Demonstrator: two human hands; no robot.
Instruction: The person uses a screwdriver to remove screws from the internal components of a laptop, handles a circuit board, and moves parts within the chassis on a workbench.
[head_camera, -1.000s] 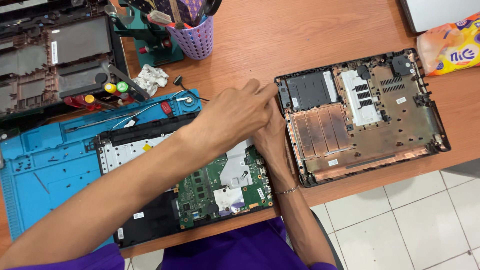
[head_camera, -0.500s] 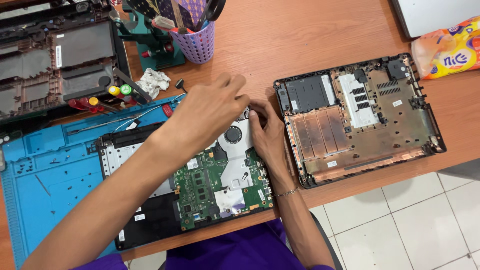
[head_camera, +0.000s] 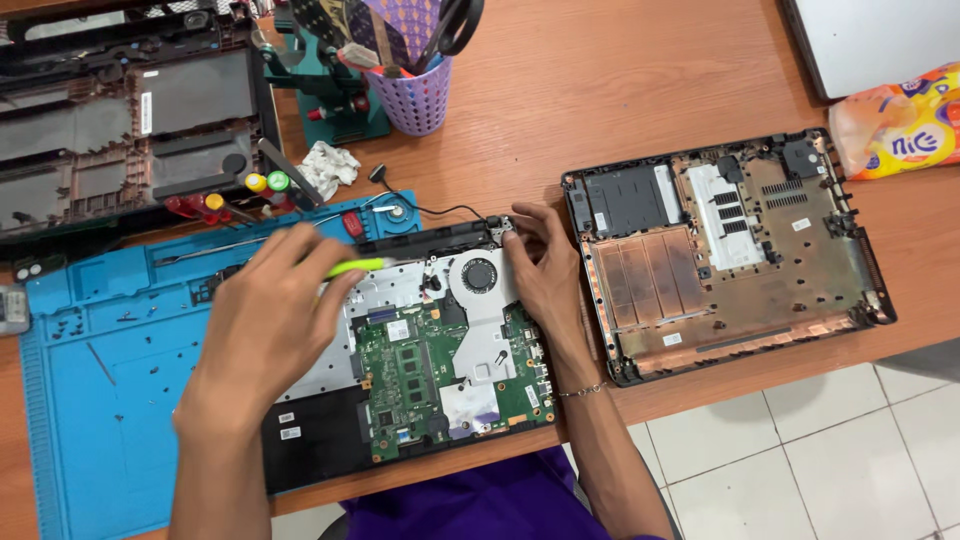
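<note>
Left hand (head_camera: 270, 320) grips a yellow-green screwdriver (head_camera: 352, 267) over the opened laptop (head_camera: 420, 360) on the desk (head_camera: 600, 80), right hand (head_camera: 545, 280) rests with fingers curled on that laptop's right edge beside the fan (head_camera: 480, 274), holding nothing visible.

The open laptop (head_camera: 420, 360) lies on the mat's (head_camera: 100, 400) right part, at the desk's (head_camera: 600, 100) near edge. Right of it sits the bottom cover (head_camera: 730, 250). Behind the mat lies another chassis (head_camera: 120, 120); right of that stands a cup (head_camera: 420, 95) of tools. A packet (head_camera: 895, 125) lies far right.

The left hand (head_camera: 265, 330) is over the laptop's left side with a screwdriver (head_camera: 355, 267); the right hand (head_camera: 545, 275) rests on its right rear corner.
</note>
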